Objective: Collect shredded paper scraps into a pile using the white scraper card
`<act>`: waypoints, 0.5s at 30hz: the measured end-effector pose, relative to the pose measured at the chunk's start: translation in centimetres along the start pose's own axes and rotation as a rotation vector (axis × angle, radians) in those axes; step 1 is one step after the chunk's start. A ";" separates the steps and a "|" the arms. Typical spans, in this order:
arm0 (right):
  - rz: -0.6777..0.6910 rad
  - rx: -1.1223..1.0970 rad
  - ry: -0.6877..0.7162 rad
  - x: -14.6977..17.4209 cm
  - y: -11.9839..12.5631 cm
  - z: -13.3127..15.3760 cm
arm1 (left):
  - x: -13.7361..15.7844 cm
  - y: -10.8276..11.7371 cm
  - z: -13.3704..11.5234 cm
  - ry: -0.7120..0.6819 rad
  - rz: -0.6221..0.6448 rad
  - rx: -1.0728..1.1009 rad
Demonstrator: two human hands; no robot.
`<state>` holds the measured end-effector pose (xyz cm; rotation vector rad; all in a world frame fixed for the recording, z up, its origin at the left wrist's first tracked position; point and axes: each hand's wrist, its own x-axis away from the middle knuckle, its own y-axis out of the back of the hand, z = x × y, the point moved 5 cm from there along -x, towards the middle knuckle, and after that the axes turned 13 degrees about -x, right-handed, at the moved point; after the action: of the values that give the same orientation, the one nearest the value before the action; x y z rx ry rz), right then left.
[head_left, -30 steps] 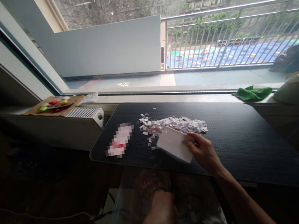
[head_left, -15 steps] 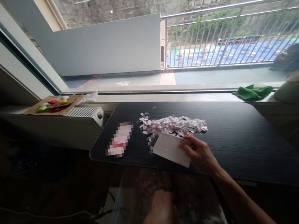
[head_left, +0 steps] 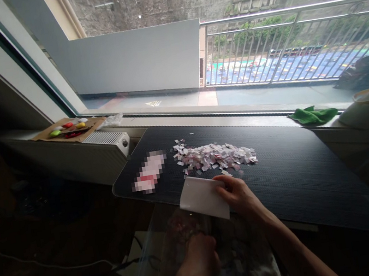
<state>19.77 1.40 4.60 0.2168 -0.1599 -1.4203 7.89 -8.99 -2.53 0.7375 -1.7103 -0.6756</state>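
Observation:
My right hand (head_left: 238, 193) pinches the right end of a white card (head_left: 203, 196), which is slightly bowed and hangs over the table's front edge. Behind the card, small cut paper pieces (head_left: 213, 154) lie in a long heap on the dark table (head_left: 290, 163). Below the edge, my left hand (head_left: 202, 252) is closed in a fist at a see-through plastic bag or bin (head_left: 145, 268); what its fingers grip is hidden in shadow. Some pale scraps show dimly inside that plastic.
A blurred-out pinkish strip (head_left: 149, 171) lies at the table's left. On the sill are a cardboard piece (head_left: 42, 135) with coloured lumps, a green cloth (head_left: 314, 115) and a pale container (head_left: 359, 115). A white radiator (head_left: 112, 145) stands left of the table.
My right hand has drawn the card toward me and slightly left, off the heap and past the table edge. My left hand stays in place.

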 end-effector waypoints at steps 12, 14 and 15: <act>-0.075 0.034 0.020 -2.1 1.3 -0.2 | 0.0 0.3 0.1 0.001 -0.081 -0.130; -0.004 0.026 0.011 -1.8 0.5 0.1 | -0.1 0.3 0.0 -0.010 -0.066 -0.129; 0.011 0.022 0.009 -1.7 0.3 0.3 | -0.1 0.3 0.0 -0.013 -0.058 -0.132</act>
<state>19.72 3.07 5.00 0.2402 -0.1694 -1.4075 7.84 -8.72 -2.36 0.6928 -1.6441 -0.8272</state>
